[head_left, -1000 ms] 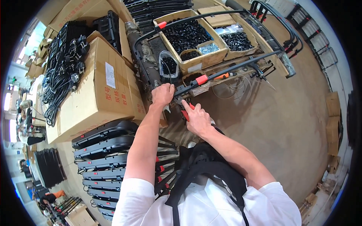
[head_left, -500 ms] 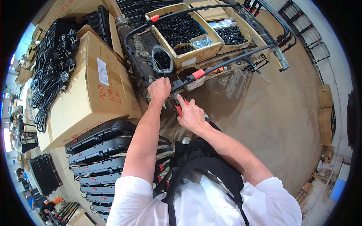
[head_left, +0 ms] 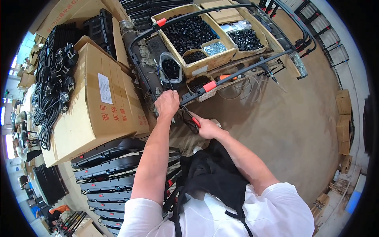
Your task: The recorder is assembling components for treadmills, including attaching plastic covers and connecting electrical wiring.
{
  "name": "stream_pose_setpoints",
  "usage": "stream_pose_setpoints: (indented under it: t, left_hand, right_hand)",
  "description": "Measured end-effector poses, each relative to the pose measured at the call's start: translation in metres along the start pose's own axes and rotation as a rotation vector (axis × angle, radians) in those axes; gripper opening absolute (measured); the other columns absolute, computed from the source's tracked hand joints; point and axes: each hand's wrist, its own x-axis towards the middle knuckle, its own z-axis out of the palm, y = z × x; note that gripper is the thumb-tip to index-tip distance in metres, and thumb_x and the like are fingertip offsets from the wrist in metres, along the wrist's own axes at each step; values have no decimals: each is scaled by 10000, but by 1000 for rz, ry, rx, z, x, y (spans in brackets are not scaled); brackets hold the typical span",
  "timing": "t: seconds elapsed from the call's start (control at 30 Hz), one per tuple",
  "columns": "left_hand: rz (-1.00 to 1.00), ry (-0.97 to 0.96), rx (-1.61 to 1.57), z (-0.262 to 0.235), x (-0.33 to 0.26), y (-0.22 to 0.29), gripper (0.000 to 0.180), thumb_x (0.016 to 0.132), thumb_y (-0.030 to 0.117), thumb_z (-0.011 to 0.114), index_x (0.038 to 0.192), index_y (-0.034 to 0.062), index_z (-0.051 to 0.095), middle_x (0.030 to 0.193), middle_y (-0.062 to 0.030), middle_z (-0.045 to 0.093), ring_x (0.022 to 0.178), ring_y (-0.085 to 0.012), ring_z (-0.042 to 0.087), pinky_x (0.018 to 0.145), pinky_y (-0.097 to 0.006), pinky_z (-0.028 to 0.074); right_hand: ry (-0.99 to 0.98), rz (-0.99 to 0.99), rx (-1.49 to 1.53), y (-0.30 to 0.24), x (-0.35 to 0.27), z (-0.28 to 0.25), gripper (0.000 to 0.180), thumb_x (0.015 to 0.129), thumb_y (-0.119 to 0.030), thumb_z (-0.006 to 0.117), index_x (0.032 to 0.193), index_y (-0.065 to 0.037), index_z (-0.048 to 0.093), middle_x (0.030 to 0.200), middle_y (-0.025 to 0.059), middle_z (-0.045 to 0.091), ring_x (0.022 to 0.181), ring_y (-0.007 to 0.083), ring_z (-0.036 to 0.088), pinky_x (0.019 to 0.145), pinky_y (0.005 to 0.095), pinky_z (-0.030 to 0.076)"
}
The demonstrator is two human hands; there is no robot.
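Observation:
A black tubular frame (head_left: 237,74) with red sleeves lies across the bench. At its near left corner my left hand (head_left: 167,103) is closed in a fist. A thin black cable (head_left: 169,80) runs out of the top of this fist; the fingers hide where it goes. My right hand (head_left: 208,127) lies just right of and below the left, closed on red-handled pliers (head_left: 196,121). Their dark head points up toward the frame's end, close to my left fist; whether the jaws touch anything I cannot make out.
A bin of black plastic parts (head_left: 235,50) stands behind the frame, with a second bin (head_left: 258,49) beside it. A bag of small parts (head_left: 171,69) sits near my left hand. At left is a large carton (head_left: 89,118) with plugged cords (head_left: 59,85), above stacked black frames (head_left: 106,183).
My right hand has moved slightly right and down with the pliers, whose handle angle has changed. My left fist is a little lower in the picture, as are the bench things.

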Motion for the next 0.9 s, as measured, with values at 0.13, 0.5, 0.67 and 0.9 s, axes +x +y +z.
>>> stream_pose_setpoints:
  t: [0.13,0.5,0.67,0.9]
  left_hand:
    - [-1,32,-13,6,8,7,446,1046,406,514,897,31,705,996,-216,744,972,-440,711,856,-557,547]
    - [-62,65,38,3,-1,9,362,1020,392,571,865,101,720,924,-174,730,837,-419,717,746,-546,575]
    - [-99,58,-139,-17,-4,13,319,1007,363,645,1032,49,700,1014,-194,698,966,-413,694,826,-525,542]
    - [-107,366,-196,-217,14,81,295,958,151,701,1223,21,702,1096,-182,701,1039,-371,681,909,-450,543]
  right_hand:
    - [46,78,-143,-2,-9,-21,803,834,-26,510,1613,40,329,1364,398,593,1293,490,595,1061,515,478]
    - [173,223,-126,91,132,-11,563,847,-486,730,1172,-29,682,999,233,752,961,426,739,843,506,566]
    - [181,377,650,136,167,16,85,894,-203,743,853,-154,688,641,-39,548,483,120,458,443,335,306]
    - [-161,461,706,122,188,-1,195,894,-260,812,861,-155,650,681,-25,599,525,120,542,445,310,371]
